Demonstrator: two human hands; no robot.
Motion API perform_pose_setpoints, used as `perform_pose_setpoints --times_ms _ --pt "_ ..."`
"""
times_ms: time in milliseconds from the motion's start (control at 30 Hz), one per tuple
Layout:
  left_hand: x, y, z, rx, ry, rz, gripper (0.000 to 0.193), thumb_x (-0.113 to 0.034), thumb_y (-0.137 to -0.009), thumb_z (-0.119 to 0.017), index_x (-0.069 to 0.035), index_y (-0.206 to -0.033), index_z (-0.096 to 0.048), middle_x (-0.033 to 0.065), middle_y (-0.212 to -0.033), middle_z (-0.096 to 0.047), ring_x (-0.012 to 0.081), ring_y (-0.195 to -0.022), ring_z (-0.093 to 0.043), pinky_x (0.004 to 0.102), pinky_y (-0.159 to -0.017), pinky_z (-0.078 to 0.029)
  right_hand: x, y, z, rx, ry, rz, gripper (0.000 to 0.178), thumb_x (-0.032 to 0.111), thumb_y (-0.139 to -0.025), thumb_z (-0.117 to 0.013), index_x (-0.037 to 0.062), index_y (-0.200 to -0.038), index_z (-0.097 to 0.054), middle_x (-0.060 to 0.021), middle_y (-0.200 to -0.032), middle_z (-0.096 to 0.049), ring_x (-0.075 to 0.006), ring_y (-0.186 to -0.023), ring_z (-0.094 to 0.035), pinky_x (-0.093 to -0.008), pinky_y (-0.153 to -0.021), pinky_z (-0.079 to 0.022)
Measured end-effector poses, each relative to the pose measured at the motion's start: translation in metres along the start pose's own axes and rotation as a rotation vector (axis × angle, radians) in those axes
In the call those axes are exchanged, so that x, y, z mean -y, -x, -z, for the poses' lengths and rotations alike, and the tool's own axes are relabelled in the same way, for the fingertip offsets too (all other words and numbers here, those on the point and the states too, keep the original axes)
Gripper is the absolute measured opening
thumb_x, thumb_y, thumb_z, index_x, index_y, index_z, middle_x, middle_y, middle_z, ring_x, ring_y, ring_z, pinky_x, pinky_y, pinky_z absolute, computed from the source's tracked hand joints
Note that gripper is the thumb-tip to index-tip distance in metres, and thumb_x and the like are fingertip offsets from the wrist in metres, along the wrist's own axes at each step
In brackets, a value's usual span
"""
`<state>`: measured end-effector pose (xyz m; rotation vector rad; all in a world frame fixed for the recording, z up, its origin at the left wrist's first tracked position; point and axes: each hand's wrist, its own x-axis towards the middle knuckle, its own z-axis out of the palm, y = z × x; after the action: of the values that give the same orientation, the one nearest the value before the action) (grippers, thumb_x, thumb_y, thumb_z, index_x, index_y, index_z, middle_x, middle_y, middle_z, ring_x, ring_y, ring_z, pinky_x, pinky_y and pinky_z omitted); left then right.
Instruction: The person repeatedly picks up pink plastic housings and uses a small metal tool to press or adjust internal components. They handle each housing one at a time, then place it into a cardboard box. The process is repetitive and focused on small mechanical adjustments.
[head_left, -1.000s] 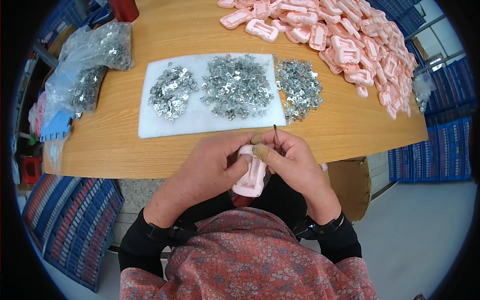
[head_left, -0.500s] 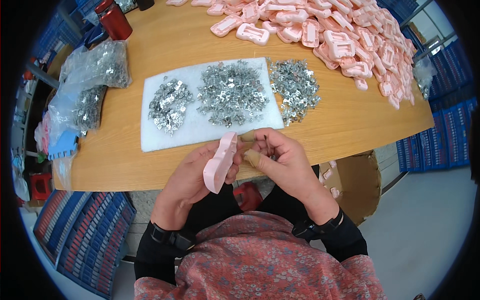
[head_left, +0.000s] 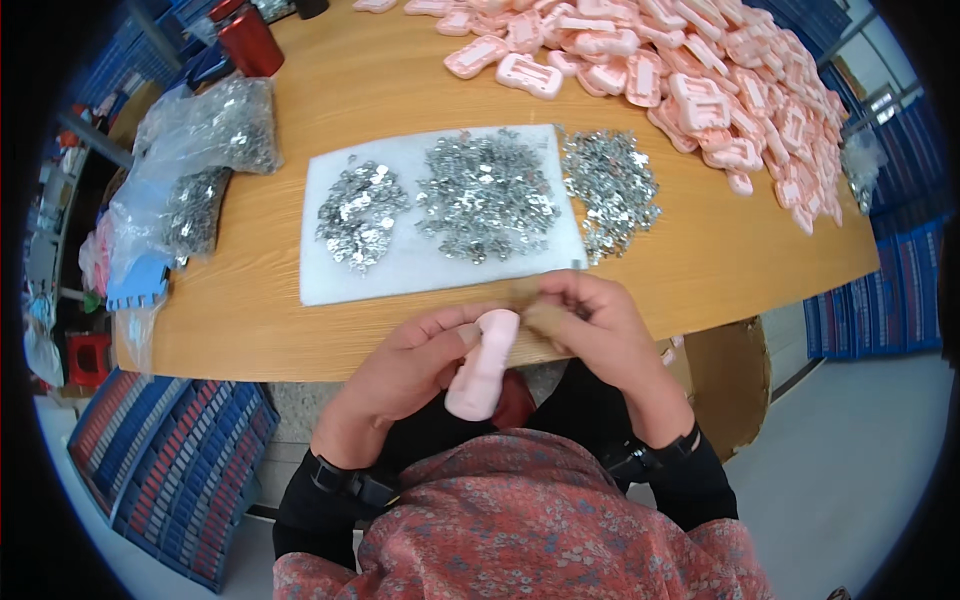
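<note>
A pale pink plastic casing [head_left: 484,368], long and waisted, is gripped by my left hand [head_left: 405,365], its thumb across the upper end. It tilts, with its smooth outer side toward me and the lower end near my lap. Just right of its top is my right hand [head_left: 590,325], fingers curled together, tan covers on the thumb and a fingertip. Motion smears those fingertips; a small dark bit shows among the curled fingers, too unclear to name. Beyond my hands, small silvery metal pieces lie in two heaps [head_left: 488,195] on a white foam sheet [head_left: 330,290].
Another heap of metal pieces [head_left: 610,190] lies right of the sheet. Many pink casings [head_left: 700,105] are piled at the far right. Bags of metal parts [head_left: 190,215] and a red flask [head_left: 247,40] stand left. A cardboard box [head_left: 735,390] is below the table's right edge.
My left hand has lowered the casing slightly and turned it, so more of its smooth outer side shows. My right hand has moved a little right and down. The whole view has shifted slightly.
</note>
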<state>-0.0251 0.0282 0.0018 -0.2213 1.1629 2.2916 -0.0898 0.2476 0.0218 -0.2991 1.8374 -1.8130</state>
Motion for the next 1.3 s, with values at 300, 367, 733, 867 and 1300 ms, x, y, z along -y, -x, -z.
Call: perform_pose_setpoints --times_ms 300,367,733,867,1300 --pt "0.004 0.006 -0.006 -0.086 -0.107 -0.319 0.055 -0.017 -0.101 -0.054 -0.002 -0.149 -0.031 0.0101 -0.128 -0.057 0.0163 -0.109 -0.060 0.0321 -0.093 -0.051 0.005 0.002 -0.025 0.089 -0.199 -0.059 0.028 0.006 -0.092 -0.067 0.0002 -0.117 -0.055 -0.0017 -0.093 -0.064 -0.0053 -0.080 -0.059 -0.0212 -0.069 -0.051" --pt "0.003 0.009 -0.002 -0.001 0.079 -0.255 0.060 -0.020 -0.102 -0.053 -0.003 -0.152 -0.025 0.0119 -0.132 -0.054 0.0187 -0.112 -0.060 0.0353 -0.095 -0.052 0.011 -0.001 -0.037 0.116 -0.207 -0.063 0.030 0.007 -0.093 -0.066 0.0013 -0.120 -0.054 -0.0012 -0.094 -0.064 -0.0053 -0.079 -0.059 -0.0216 -0.068 -0.051" --pt "-0.003 0.031 0.026 -0.105 0.138 -0.240 0.059 -0.025 -0.098 -0.051 0.002 -0.147 -0.033 0.0165 -0.108 -0.065 0.0226 -0.092 -0.066 0.0349 -0.080 -0.056 0.034 -0.074 -0.042 -0.125 0.876 0.457 0.019 0.008 -0.083 -0.068 0.0043 -0.101 -0.070 -0.0101 -0.084 -0.061 -0.0233 -0.073 -0.060 -0.0321 -0.067 -0.049" --pt "-0.004 0.036 0.032 -0.060 0.163 -0.235 0.045 -0.015 -0.098 -0.051 0.002 -0.139 -0.045 0.0108 -0.104 -0.065 0.0167 -0.086 -0.064 0.0295 -0.076 -0.052 0.041 -0.102 -0.062 -0.024 0.953 0.498 0.019 0.008 -0.082 -0.068 0.0052 -0.101 -0.070 -0.0128 -0.088 -0.062 -0.0300 -0.079 -0.061 -0.0355 -0.070 -0.050" --pt "-0.001 0.039 0.037 0.016 0.077 -0.168 0.042 -0.014 -0.092 -0.054 -0.002 -0.132 -0.051 0.0095 -0.094 -0.064 0.0172 -0.082 -0.064 0.0298 -0.074 -0.051 0.033 -0.122 -0.102 0.192 1.339 0.546 0.016 0.016 -0.082 -0.066 0.0118 -0.097 -0.069 -0.0092 -0.086 -0.061 -0.0320 -0.079 -0.064 -0.0419 -0.068 -0.052"
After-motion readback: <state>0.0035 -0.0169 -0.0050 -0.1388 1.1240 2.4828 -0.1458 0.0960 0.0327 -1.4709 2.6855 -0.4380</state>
